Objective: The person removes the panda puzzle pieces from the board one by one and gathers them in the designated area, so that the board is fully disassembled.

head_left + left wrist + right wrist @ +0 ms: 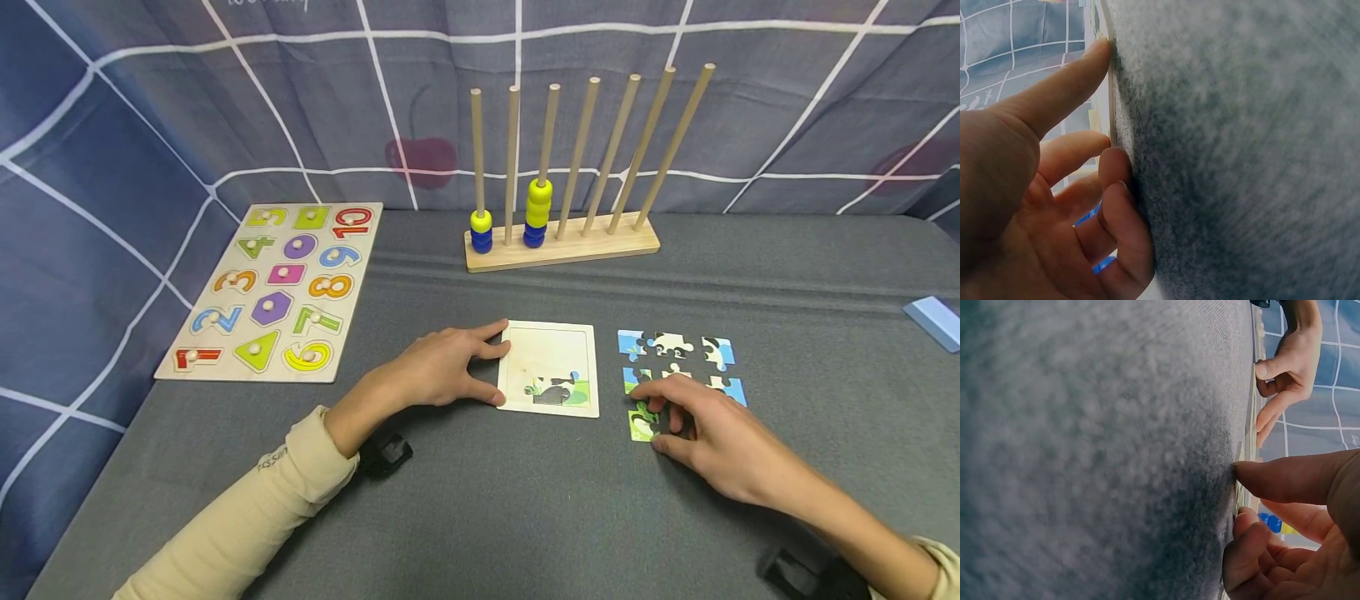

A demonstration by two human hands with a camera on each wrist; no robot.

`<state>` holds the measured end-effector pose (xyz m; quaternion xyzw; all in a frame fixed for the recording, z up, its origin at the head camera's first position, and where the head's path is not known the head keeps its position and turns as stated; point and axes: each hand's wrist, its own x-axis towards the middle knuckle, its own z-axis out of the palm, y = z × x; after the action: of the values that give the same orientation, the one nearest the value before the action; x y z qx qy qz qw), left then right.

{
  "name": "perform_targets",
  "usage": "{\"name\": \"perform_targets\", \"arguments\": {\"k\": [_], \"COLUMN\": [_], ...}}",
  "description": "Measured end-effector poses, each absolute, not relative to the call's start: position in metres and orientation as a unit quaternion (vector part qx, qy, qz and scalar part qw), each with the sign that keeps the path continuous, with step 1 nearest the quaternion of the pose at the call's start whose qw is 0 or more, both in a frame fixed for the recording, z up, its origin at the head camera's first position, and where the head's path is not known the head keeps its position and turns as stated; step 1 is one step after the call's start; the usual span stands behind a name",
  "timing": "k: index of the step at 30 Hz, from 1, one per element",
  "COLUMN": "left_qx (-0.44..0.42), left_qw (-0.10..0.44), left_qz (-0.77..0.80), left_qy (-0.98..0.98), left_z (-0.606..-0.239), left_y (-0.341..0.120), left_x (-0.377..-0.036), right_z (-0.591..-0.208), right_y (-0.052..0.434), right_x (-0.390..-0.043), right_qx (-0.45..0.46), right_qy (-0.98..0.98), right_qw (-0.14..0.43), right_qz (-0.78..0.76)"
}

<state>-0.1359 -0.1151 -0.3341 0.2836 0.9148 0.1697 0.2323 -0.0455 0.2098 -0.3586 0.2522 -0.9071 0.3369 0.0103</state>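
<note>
A square wooden puzzle board [547, 354] lies flat in the head view, with a panda picture piece [555, 390] in its lower part. My left hand [453, 367] rests at its left edge, thumb near the lower corner, index and middle fingers higher up. Right of the board, my right hand [712, 433] pinches a green panda puzzle piece [642, 425] at table level between thumb and fingers. Above it lie loose pieces, among them a blue-edged corner piece [720, 353] and a black-and-white piece [670, 343]; the hand partly hides others.
A wooden number and shape board [288, 333] lies at the left. Behind the puzzle stands a peg rack [585, 252] with tall rods and several blue and yellow beads [538, 204]. A light blue block [935, 322] sits at the far right. Gridded cloth [322, 100] hangs behind.
</note>
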Motion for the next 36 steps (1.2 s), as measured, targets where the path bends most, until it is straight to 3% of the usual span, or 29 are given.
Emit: {"name": "perform_targets", "arguments": {"k": [24,36], "left_qx": [0.285,0.280], "left_qw": [0.235,0.234], "left_qz": [0.164,0.158], "left_qy": [0.915,0.917], "left_z": [-0.334,-0.335], "left_y": [-0.115,-0.115], "left_x": [-0.137,-0.136], "right_z": [-0.354,-0.339], "right_y": [0.207,0.167], "right_x": [-0.048,-0.066], "right_qx": [0.259,0.248], "right_qy": [-0.900,-0.893], "right_qw": [0.019,-0.037], "right_qz": [0.352,0.374]}}
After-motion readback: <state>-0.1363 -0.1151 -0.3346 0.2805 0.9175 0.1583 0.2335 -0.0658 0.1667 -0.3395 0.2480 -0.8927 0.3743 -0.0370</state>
